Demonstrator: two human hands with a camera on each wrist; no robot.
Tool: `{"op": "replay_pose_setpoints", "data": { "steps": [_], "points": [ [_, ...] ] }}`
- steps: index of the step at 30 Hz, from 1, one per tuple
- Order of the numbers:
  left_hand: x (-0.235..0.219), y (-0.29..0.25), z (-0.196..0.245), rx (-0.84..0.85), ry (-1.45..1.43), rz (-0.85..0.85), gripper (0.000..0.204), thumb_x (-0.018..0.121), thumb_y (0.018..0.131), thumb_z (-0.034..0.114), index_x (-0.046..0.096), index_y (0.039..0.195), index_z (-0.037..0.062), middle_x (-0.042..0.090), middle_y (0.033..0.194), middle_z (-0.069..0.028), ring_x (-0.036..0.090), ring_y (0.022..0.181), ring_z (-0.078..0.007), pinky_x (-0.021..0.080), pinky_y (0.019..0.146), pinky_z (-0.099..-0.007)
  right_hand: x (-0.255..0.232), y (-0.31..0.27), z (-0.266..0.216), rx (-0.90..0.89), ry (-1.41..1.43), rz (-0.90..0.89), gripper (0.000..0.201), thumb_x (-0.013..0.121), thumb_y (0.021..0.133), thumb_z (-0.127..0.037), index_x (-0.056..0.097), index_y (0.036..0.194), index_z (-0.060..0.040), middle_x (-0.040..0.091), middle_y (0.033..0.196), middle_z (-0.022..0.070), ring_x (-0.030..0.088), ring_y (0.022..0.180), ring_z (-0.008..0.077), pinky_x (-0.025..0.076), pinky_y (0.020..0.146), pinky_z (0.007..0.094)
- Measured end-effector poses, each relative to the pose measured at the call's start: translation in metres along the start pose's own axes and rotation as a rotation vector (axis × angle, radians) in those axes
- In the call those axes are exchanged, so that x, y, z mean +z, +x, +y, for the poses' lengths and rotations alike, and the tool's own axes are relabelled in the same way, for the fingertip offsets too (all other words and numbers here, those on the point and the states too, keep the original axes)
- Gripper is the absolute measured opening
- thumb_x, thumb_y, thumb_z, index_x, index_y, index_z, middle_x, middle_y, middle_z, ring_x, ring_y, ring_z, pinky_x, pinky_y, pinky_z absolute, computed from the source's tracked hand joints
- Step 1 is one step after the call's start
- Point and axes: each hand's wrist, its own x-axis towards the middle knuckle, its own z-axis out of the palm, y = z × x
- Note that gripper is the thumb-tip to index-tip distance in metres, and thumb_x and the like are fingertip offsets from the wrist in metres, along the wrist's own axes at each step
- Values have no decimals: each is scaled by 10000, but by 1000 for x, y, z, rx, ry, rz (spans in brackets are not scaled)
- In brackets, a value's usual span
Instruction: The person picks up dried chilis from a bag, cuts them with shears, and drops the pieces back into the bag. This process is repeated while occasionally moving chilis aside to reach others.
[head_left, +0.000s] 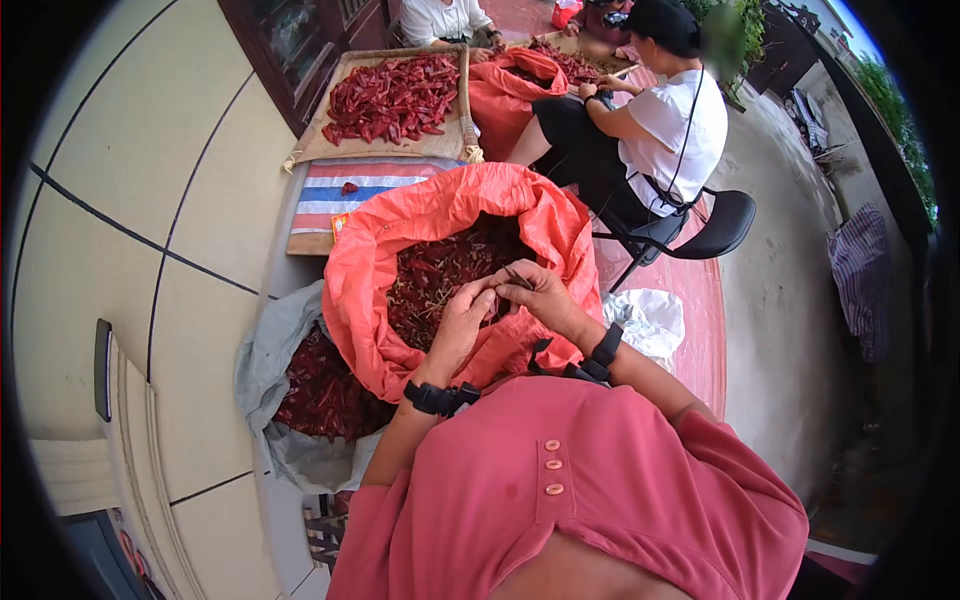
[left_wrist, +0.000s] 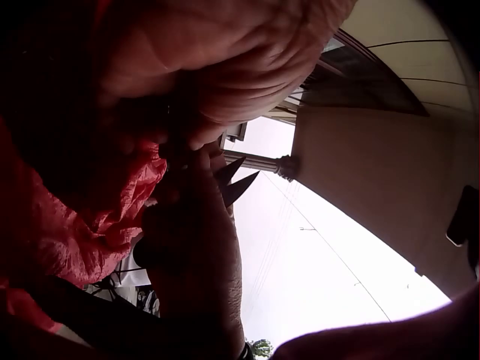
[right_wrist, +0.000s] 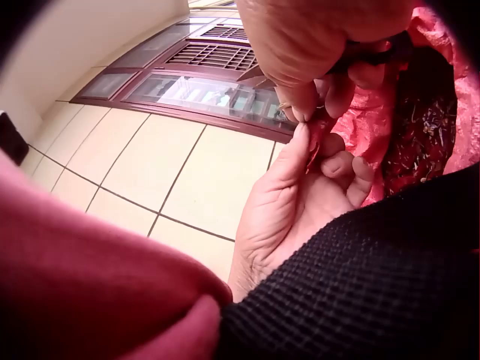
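Note:
Over a red sack (head_left: pixel 350 255) of dried chilies, both hands meet at the fingertips. The left hand (head_left: pixel 460 320) pinches a red dried chili (right_wrist: pixel 318 139) between thumb and fingers, as the right wrist view shows. In the right hand (head_left: pixel 545 300) are small dark scissors (head_left: pixel 516 279), their handles mostly hidden by the curled fingers. The two pointed blades (left_wrist: pixel 240 186) stand apart in the left wrist view and stick out beside the hand. Chilies and pale stems (head_left: pixel 430 290) lie inside the sack, below the hands.
A grey sack (head_left: pixel 290 440) of chilies stands at the left. Beyond the red sack are a woven tray (head_left: pixel 330 145) of chilies and a striped cloth (head_left: pixel 375 190). A person in white (head_left: pixel 680 120) sits by a black chair (head_left: pixel 720 225); another is farther back.

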Motion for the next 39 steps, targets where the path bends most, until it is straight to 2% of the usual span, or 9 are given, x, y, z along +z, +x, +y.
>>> {"op": "replay_pose_setpoints", "data": {
  "steps": [2, 5, 8, 11, 14, 18, 27, 30, 39],
  "points": [
    [-3, 4, -2, -16, -65, -37, 331, 475, 995, 224, 570, 1203, -16, 571, 973, 15, 499, 854, -64, 414, 776, -211, 0, 2, 3, -85, -201, 70, 102, 655, 865, -58, 684, 963, -54, 512, 947, 24, 562, 789, 110, 493, 662, 226],
    [4, -1, 6, -6, -334, -49, 331, 489, 994, 242, 530, 1225, 8, 607, 1019, -14, 563, 895, -106, 457, 858, -253, 3, 5, -10, -391, -635, 154, 107, 694, 806, -32, 686, 912, -48, 516, 944, 38, 573, 821, 155, 485, 720, 240],
    [4, -4, 11, -106, -494, -48, 273, 525, 976, 203, 532, 1184, 26, 618, 1002, -31, 580, 868, -131, 480, 868, -286, 12, -1, -17, -272, -460, 162, 91, 696, 805, -21, 675, 893, -32, 538, 917, 32, 584, 823, 139, 492, 717, 245],
    [-6, -1, -11, -42, -682, -57, 179, 545, 957, 130, 559, 1102, 28, 609, 993, -51, 574, 857, -124, 483, 827, -273, 12, 0, -14, -26, -140, 123, 73, 680, 826, -12, 654, 894, -13, 588, 869, 24, 603, 791, 132, 504, 719, 251],
    [-9, -4, -11, -6, -756, -76, 112, 566, 935, 76, 561, 1040, 38, 604, 951, -39, 573, 834, -123, 481, 815, -259, 15, 0, -16, 15, 104, 41, 79, 651, 857, -17, 632, 933, -11, 629, 838, 32, 619, 746, 125, 510, 713, 243],
    [-14, -8, -14, 51, -774, -116, 120, 578, 928, 85, 580, 1044, 57, 626, 942, -40, 591, 833, -131, 498, 833, -287, 18, -1, -47, 161, 148, -57, 127, 648, 889, -159, 619, 951, -53, 646, 806, 15, 560, 639, 44, 303, 461, 183],
    [-12, -20, -10, 34, -828, -133, 116, 575, 929, 80, 586, 1044, 68, 633, 983, -44, 595, 850, -112, 499, 833, -264, 9, 2, 0, 490, 733, -124, 116, 645, 891, -146, 610, 970, -68, 619, 757, 1, 561, 620, 66, 325, 450, 174],
    [-11, -19, -21, 31, -799, -76, 124, 583, 932, 120, 581, 1046, 72, 619, 954, -30, 580, 843, -108, 498, 830, -272, 10, 2, -1, 505, 694, -62, 124, 647, 891, -148, 608, 975, -66, 598, 720, -10, 537, 590, 59, 323, 448, 169],
    [-2, -19, -18, -95, -676, 104, 109, 577, 942, 169, 561, 999, 77, 578, 859, -8, 551, 782, -93, 455, 702, -229, 16, 3, -9, 236, 163, -18, 63, 624, 904, -123, 616, 944, -75, 631, 765, 3, 543, 589, 60, 375, 493, 176]
  ]
}}
